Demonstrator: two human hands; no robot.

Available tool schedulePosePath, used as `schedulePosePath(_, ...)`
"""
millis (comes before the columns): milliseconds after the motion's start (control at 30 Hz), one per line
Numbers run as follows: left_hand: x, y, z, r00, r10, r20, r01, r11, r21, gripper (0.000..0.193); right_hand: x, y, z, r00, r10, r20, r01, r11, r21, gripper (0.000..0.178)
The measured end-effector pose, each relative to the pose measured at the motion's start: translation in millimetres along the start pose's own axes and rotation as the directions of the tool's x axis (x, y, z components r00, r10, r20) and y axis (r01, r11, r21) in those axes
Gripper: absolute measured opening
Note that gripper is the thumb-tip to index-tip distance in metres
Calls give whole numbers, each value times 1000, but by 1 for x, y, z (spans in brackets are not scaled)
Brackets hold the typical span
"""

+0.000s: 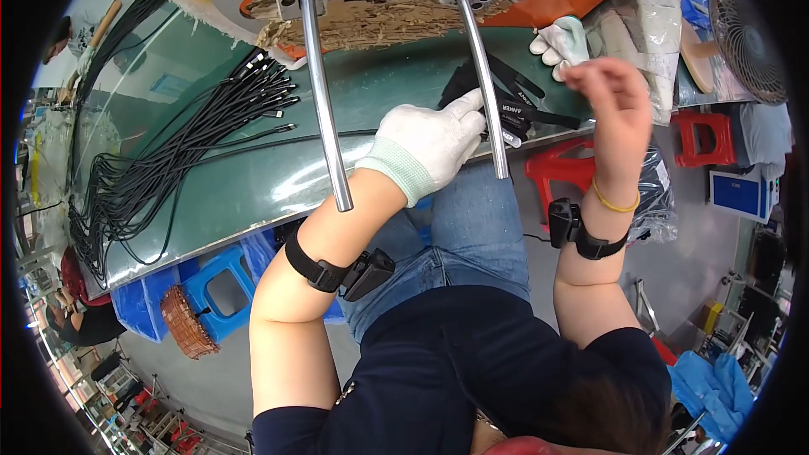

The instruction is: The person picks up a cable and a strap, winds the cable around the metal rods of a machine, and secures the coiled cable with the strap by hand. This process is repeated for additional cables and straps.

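Keeping the black cables (160, 177) fanned at upper left, plugs toward mid-frame, probably leaves the ends easy to reach; black straps (516, 109) sit bunched right of upper centre on the green counter (253, 181), likely for close access too. Gloved left hand (428, 141) is at the straps, fingers bent; tips partly hidden, can't tell if they grip anything. Bare right hand (621, 99), upper right, blurred: fingers loosely curled, spread apart, nothing visible in them.
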State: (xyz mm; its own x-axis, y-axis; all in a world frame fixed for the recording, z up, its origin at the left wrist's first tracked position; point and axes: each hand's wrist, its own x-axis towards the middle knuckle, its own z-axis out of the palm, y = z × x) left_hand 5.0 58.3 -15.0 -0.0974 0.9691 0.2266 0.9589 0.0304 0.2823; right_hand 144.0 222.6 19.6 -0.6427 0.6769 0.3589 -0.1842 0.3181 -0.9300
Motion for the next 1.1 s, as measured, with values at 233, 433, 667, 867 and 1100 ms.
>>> schedulePosePath(233,0,3,2,1000,-5,-19,6,1000,21,15,-32,11,-19,910,325,259,-130,814,-566,13)
schedulePosePath(433,-2,4,3,999,-44,13,43,999,28,12,-40,-18,-38,970,201,135,-138,917,-373,11)
schedulePosePath(667,-17,0,-21,992,30,-125,-41,996,-83,10,-51,-27,-22,954,300,20,-286,884,371,9)
schedulePosePath(867,-61,10,-26,958,-89,-273,-98,794,-600,14,-61,-21,13,850,118,513,-161,986,40,24)
schedulePosePath(1100,-98,30,-38,969,-178,169,230,413,-881,13,-68,-30,76,798,248,549,-487,803,345,24)
